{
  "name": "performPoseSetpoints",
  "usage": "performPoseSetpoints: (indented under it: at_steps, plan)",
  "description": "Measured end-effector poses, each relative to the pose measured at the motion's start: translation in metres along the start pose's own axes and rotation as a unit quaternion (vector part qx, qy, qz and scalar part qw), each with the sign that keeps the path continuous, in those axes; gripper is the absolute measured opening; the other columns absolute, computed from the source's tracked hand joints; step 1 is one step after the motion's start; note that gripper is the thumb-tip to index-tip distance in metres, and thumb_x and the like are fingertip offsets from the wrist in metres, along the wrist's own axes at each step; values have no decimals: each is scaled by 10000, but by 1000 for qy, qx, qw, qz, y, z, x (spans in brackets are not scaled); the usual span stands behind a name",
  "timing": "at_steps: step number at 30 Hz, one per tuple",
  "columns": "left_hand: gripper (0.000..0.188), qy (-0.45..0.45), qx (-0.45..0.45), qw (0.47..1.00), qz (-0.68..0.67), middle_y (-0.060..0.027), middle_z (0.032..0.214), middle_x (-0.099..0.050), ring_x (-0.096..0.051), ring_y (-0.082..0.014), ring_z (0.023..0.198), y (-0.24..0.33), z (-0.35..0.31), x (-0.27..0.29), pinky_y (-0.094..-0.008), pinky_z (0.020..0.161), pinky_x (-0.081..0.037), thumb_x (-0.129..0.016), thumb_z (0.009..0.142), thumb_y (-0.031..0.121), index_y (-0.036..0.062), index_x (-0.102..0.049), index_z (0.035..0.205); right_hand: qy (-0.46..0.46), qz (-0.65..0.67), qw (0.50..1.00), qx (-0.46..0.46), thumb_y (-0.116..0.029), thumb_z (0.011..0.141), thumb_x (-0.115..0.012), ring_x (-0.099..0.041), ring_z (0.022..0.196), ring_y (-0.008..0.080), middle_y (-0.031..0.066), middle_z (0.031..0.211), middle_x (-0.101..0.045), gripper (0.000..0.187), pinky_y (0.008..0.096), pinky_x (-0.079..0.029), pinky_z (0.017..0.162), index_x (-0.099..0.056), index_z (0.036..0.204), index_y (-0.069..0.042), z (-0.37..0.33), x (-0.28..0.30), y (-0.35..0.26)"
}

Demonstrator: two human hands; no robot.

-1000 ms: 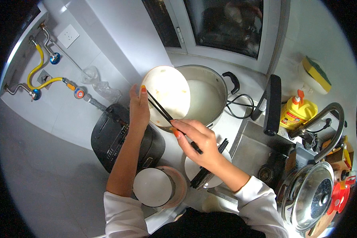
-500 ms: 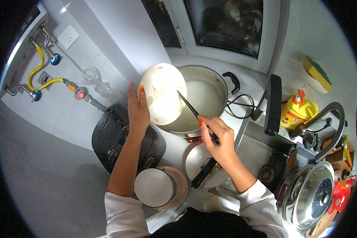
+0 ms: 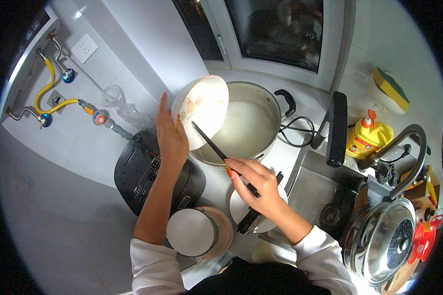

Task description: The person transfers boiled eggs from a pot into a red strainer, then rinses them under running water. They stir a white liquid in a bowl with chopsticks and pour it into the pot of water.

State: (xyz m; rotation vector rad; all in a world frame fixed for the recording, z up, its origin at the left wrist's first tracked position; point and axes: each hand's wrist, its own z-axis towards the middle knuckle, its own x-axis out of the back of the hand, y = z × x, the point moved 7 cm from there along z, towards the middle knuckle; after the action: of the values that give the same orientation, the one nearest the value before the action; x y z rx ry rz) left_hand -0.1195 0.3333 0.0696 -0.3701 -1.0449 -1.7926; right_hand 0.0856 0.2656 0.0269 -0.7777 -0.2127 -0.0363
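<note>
My left hand grips a white bowl by its left side and holds it tipped over the left part of a large metal pot. Brownish food bits cling to the inside of the bowl. In my right hand are dark chopsticks, closed in the fingers, their tips at the bowl's lower inner wall. Whitish, cloudy liquid fills part of the pot. Below my right hand, a white plate bears a bundle of black chopsticks.
Left of the pot stands a black appliance. Nearer me are a white bowl and a pinkish dish. On the right lie a metal sink, a curved faucet, a yellow pump bottle and a steel lidded pan.
The bowl has tilted further and shifted slightly left. My right hand has moved down and left, taking the chopstick tips lower along the bowl's inside.
</note>
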Motion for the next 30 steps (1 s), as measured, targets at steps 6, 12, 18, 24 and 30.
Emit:
performPoseSetpoints:
  at_steps: [6, 12, 18, 24, 30]
  plan:
    - [571, -4, -32, 999, 40, -225, 1113, -445, -468, -346, 1041, 24, -2, 6, -435, 945, -355, -435, 882, 38, 25, -193, 1399, 27, -24, 999, 4, 18, 766, -609, -646, 768, 260, 146, 904, -644, 193, 307, -516, 686, -622, 958, 18, 2, -6, 7]
    - [644, -11, -51, 997, 55, -230, 1115, -444, -470, -357, 1036, 30, -4, 8, -446, 947, -355, -469, 835, -36, 42, -181, 1405, 62, -49, 997, 11, 14, 741, -634, -639, 700, 259, 127, 833, -640, 151, 315, -518, 625, -623, 891, 4, 4, 6, 11]
    - [694, -19, -56, 996, 61, -240, 1145, -440, -460, -384, 1053, 32, -3, 7, -455, 949, -351, -488, 790, -77, 61, -195, 1404, 67, -78, 995, 8, 0, 738, -643, -644, 709, 259, 121, 862, -649, 166, 307, -515, 626, -629, 903, -6, 12, 24, 11]
    - [735, -41, -53, 996, 61, -237, 1162, -441, -444, -394, 1077, 33, -2, 4, -450, 966, -340, -519, 760, -88, 79, -204, 1403, 77, -127, 985, 93, -12, 743, -652, -649, 797, 239, 110, 915, -660, 167, 306, -508, 677, -641, 910, -20, 33, 38, 10]
    - [782, -50, -65, 994, 73, -232, 1195, -421, -430, -388, 1107, 33, -3, 3, -445, 980, -333, -540, 744, -96, 101, -186, 1413, 55, -169, 972, 154, -72, 738, -681, -643, 769, 215, 78, 893, -659, 154, 305, -501, 642, -640, 883, -39, 40, 40, 9]
